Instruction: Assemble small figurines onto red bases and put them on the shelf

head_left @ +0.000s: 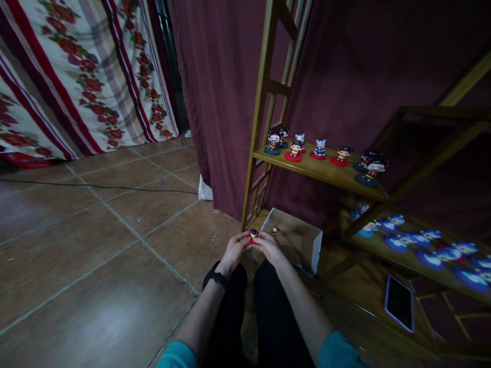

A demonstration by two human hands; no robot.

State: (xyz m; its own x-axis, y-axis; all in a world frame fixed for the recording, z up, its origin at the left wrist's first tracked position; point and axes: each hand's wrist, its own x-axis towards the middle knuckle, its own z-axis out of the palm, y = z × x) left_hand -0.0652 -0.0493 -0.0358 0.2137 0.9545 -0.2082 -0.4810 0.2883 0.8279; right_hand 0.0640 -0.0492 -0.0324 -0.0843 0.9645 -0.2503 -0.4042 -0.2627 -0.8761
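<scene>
Left hand (233, 250) and right hand (268, 245) both grasp a small figurine (253, 234) — cardboard box (303, 240) beyond holds another.

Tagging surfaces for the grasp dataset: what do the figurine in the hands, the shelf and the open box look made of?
Figurine, held by left hand and right hand: likely glossy painted plastic or resin; too small to be sure.
Shelf: varnished wood, yellowish with a light sheen.
Box: looks like matte cardboard, with thin pale walls.
</scene>
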